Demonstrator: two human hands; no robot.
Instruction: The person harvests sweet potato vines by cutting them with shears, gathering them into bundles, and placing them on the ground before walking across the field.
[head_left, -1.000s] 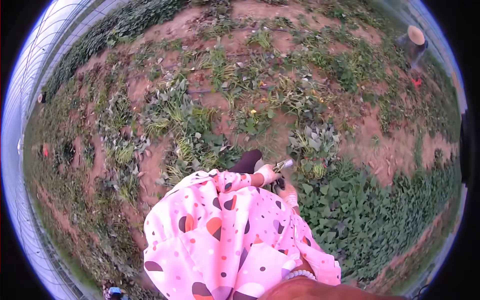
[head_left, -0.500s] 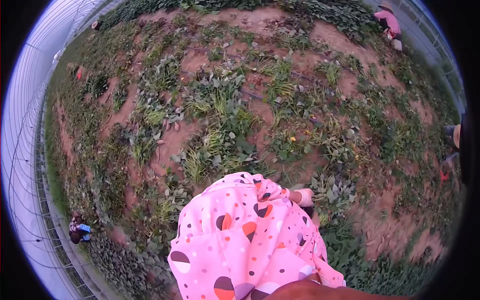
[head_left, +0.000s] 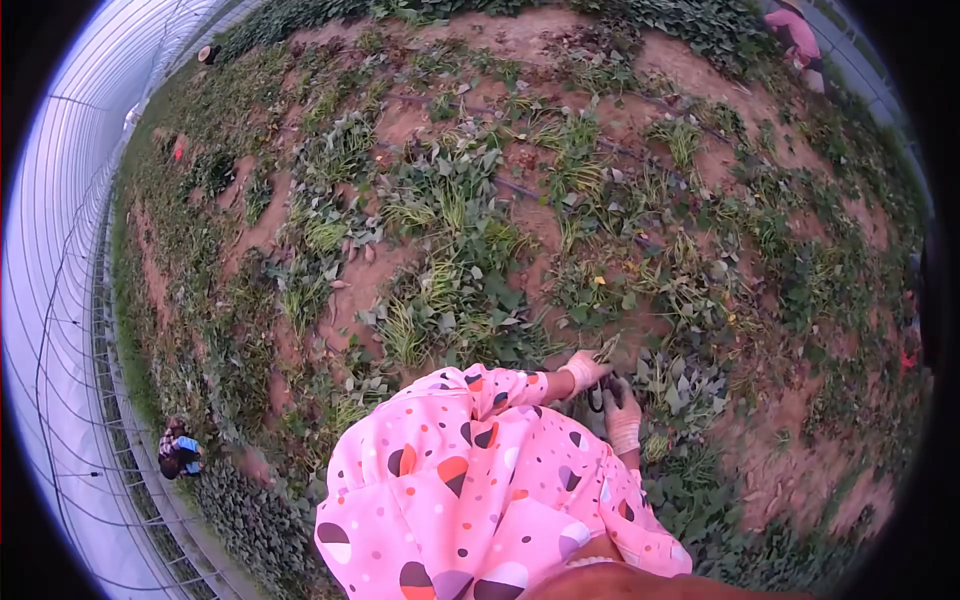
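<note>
My left hand (head_left: 583, 371), in a pale glove, is low over the soil with its fingers closed around a thin wilted plant piece (head_left: 607, 349). Just to its right and nearer to me, my gloved right hand (head_left: 622, 412) is closed on a dark, curved tool (head_left: 597, 396) whose kind I cannot make out. The hands are very close together. Leafy cut vines (head_left: 682, 385) lie immediately right of them. Pink spotted sleeves cover both arms.
Heaps of vines (head_left: 440, 200) and bare reddish soil are spread over the field. Several tubers (head_left: 358, 250) lie on the ground at left. A thin dark hose (head_left: 520, 188) crosses the rows. Other people work at lower left (head_left: 180, 450) and upper right (head_left: 797, 35). A greenhouse frame (head_left: 60, 300) borders the left.
My left hand has come into view, reaching forward. My right hand now shows beside it with the dark curved tool. The view has shifted slightly, moving the scene to the right.
</note>
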